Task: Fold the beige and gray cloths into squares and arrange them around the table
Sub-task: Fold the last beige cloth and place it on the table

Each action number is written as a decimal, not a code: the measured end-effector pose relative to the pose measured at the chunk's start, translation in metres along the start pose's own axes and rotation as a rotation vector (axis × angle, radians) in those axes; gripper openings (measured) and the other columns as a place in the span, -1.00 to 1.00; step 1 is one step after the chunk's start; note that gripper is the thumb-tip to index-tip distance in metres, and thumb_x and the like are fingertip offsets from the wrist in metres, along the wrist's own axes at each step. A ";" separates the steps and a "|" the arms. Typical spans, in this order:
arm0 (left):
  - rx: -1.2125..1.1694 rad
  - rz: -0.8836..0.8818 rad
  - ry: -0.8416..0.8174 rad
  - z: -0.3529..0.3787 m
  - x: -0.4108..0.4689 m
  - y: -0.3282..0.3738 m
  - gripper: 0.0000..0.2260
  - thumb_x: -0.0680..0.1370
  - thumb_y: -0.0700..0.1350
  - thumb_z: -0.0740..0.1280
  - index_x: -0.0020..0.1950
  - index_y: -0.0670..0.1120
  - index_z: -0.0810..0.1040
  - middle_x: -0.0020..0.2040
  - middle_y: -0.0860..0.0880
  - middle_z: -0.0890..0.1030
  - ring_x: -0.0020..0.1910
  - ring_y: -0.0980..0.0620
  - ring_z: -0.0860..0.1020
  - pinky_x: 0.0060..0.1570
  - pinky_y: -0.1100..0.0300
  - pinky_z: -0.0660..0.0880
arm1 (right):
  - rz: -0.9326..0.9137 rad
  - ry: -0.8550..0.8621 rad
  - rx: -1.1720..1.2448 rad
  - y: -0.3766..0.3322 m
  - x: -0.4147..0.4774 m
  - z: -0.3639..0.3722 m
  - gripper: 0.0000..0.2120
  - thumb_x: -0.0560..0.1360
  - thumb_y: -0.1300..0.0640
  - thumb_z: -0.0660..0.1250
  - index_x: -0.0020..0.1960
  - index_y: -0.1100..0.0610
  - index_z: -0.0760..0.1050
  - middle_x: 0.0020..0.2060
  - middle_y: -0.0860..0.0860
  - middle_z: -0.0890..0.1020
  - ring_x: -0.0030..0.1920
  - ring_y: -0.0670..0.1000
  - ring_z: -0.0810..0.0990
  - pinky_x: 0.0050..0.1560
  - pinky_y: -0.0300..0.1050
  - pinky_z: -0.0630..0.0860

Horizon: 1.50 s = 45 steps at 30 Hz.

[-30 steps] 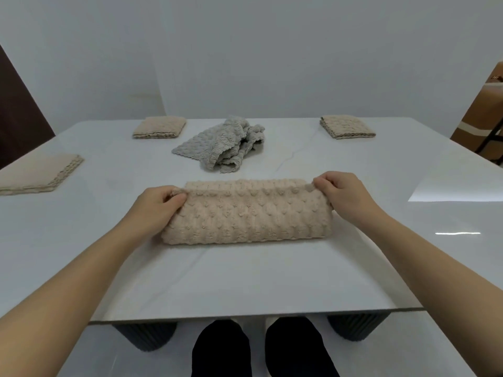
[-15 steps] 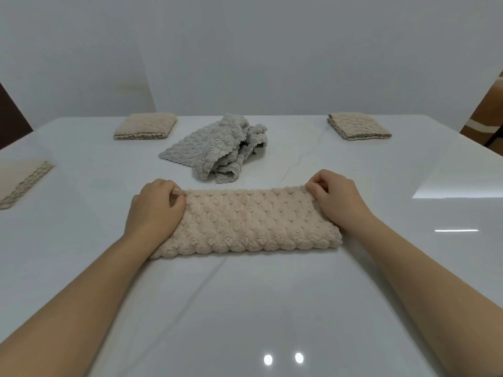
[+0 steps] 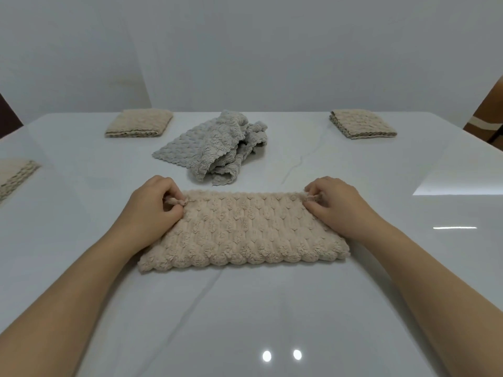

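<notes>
A beige cloth is lying folded into a long band on the white counter, straight in front of the person, its long side running from 9 o'clock to 3 o'clock. The left hand is pinching the band's far corner at the 9 o'clock end, its fingers curling around a small tuft of fabric. The right hand is doing the same at the 3 o'clock end, fingers closed on the other far corner. Both wrists are resting across the short ends of the band.

Just beyond it, at 12 o'clock, a gray cloth is sitting in a loose, crumpled heap, apart from the beige one. A far-left folded square is lying at 11 o'clock near the counter's far edge, and a far-right folded square is lying at 1 o'clock. A left-edge folded square is showing at 10 o'clock; the frame is cutting it off, so it only seems to be folded like the others.
</notes>
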<state>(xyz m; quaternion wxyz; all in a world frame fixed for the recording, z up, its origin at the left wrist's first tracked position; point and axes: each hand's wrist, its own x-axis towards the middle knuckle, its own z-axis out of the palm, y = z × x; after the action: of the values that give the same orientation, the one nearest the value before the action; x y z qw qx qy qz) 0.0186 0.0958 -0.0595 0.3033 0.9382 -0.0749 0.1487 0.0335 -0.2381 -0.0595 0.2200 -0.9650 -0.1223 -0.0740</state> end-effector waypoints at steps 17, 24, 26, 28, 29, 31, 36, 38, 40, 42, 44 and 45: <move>-0.474 -0.093 0.039 -0.015 -0.012 0.001 -0.79 0.45 -0.34 0.43 -0.24 -0.04 0.61 -0.46 0.13 0.51 -0.50 0.21 0.38 -0.49 0.40 0.34 | 0.049 0.048 0.568 0.007 -0.012 -0.014 -0.83 0.42 0.24 0.47 -0.26 0.19 0.50 -0.36 0.01 0.57 -0.34 -0.08 0.48 -0.25 -0.21 0.41; -0.669 -0.176 0.109 -0.017 -0.009 -0.001 -0.89 0.42 -0.24 0.45 -0.29 -0.10 0.61 -0.37 0.10 0.61 -0.33 0.19 0.54 -0.30 0.43 0.48 | 0.102 0.100 0.847 0.002 -0.014 -0.017 -0.85 0.47 0.30 0.41 -0.24 0.20 0.51 -0.40 0.08 0.57 -0.36 -0.05 0.51 -0.35 -0.29 0.44; -0.641 -0.187 0.147 -0.017 -0.008 -0.001 -0.87 0.42 -0.25 0.46 -0.29 -0.12 0.56 -0.38 0.10 0.60 -0.37 0.20 0.53 -0.33 0.43 0.47 | 0.118 0.105 0.867 0.003 -0.013 -0.017 -0.86 0.49 0.31 0.39 -0.23 0.21 0.50 -0.41 0.09 0.56 -0.40 -0.03 0.49 -0.41 -0.26 0.42; -0.627 -0.198 0.170 -0.016 -0.008 0.001 -0.84 0.41 -0.29 0.47 -0.27 -0.14 0.51 -0.34 0.01 0.58 -0.37 0.18 0.52 -0.34 0.41 0.46 | 0.146 0.106 0.891 0.003 -0.012 -0.017 -0.86 0.50 0.32 0.38 -0.22 0.20 0.49 -0.44 0.08 0.54 -0.44 0.00 0.45 -0.48 -0.22 0.39; -0.613 -0.200 0.172 -0.016 -0.008 0.002 -0.81 0.41 -0.30 0.47 -0.25 -0.12 0.48 -0.31 -0.03 0.57 -0.37 0.17 0.53 -0.33 0.38 0.47 | 0.152 0.105 0.901 0.003 -0.012 -0.016 -0.86 0.50 0.32 0.37 -0.21 0.21 0.49 -0.46 0.07 0.53 -0.48 -0.01 0.43 -0.52 -0.23 0.37; -0.579 -0.184 0.150 -0.017 -0.008 0.003 -0.77 0.40 -0.32 0.48 -0.19 -0.07 0.46 -0.30 -0.04 0.53 -0.39 0.18 0.52 -0.32 0.33 0.49 | 0.158 0.114 0.913 0.003 -0.011 -0.016 -0.87 0.50 0.35 0.36 -0.19 0.21 0.47 -0.49 0.05 0.51 -0.54 -0.05 0.40 -0.56 -0.26 0.34; -0.524 -0.228 0.062 -0.021 -0.009 0.002 -0.78 0.40 -0.24 0.49 -0.04 -0.03 0.58 -0.25 -0.08 0.51 -0.27 0.05 0.50 -0.16 0.22 0.46 | 0.207 0.140 1.039 0.000 -0.012 -0.016 -0.84 0.49 0.37 0.37 0.02 0.18 0.53 -0.33 0.18 0.57 -0.37 0.07 0.47 -0.34 -0.16 0.39; -0.587 -0.284 0.047 -0.022 -0.010 0.005 -0.91 0.44 -0.19 0.45 -0.19 -0.14 0.56 -0.30 -0.07 0.54 -0.32 0.07 0.49 -0.24 0.26 0.44 | 0.263 0.140 1.140 -0.002 -0.011 -0.018 -0.89 0.50 0.38 0.34 -0.03 0.22 0.54 -0.37 0.09 0.60 -0.42 0.04 0.50 -0.39 -0.24 0.40; -0.731 -0.346 0.018 -0.019 -0.010 0.009 -0.86 0.52 -0.17 0.36 -0.22 -0.14 0.49 -0.39 0.05 0.54 -0.42 0.15 0.48 -0.38 0.36 0.45 | 0.316 0.119 1.185 -0.007 -0.011 -0.019 -0.92 0.53 0.34 0.31 -0.06 0.18 0.50 -0.38 0.00 0.59 -0.45 -0.10 0.52 -0.45 -0.29 0.43; -0.854 -0.402 -0.006 -0.016 -0.011 0.016 -0.83 0.58 -0.16 0.28 -0.21 -0.11 0.46 -0.44 0.09 0.54 -0.46 0.17 0.48 -0.44 0.37 0.45 | 0.343 0.105 1.211 -0.011 -0.012 -0.020 -0.94 0.57 0.29 0.27 -0.04 0.16 0.48 -0.32 0.00 0.60 -0.40 -0.10 0.56 -0.40 -0.28 0.51; -0.883 -0.470 -0.016 -0.014 -0.012 0.022 -0.82 0.61 -0.13 0.25 -0.20 -0.09 0.45 -0.43 0.07 0.54 -0.47 0.16 0.48 -0.46 0.35 0.43 | 0.388 0.070 1.209 -0.013 -0.013 -0.022 -0.95 0.59 0.23 0.26 0.00 0.16 0.49 -0.25 0.04 0.63 -0.29 -0.04 0.62 -0.29 -0.20 0.59; -0.876 -0.511 -0.030 -0.015 -0.013 0.024 -0.82 0.61 -0.11 0.25 -0.19 -0.09 0.47 -0.40 0.04 0.54 -0.44 0.13 0.48 -0.42 0.30 0.43 | 0.420 0.033 1.196 -0.013 -0.015 -0.024 -0.92 0.59 0.20 0.26 0.04 0.17 0.51 -0.20 0.08 0.64 -0.23 0.01 0.63 -0.21 -0.14 0.59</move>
<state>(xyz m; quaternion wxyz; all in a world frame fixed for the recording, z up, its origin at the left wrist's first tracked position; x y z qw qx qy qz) -0.0030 0.0862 -0.0395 0.6939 0.7133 0.0974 0.0110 0.0140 -0.2405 -0.0362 0.7327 -0.6774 0.0530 0.0372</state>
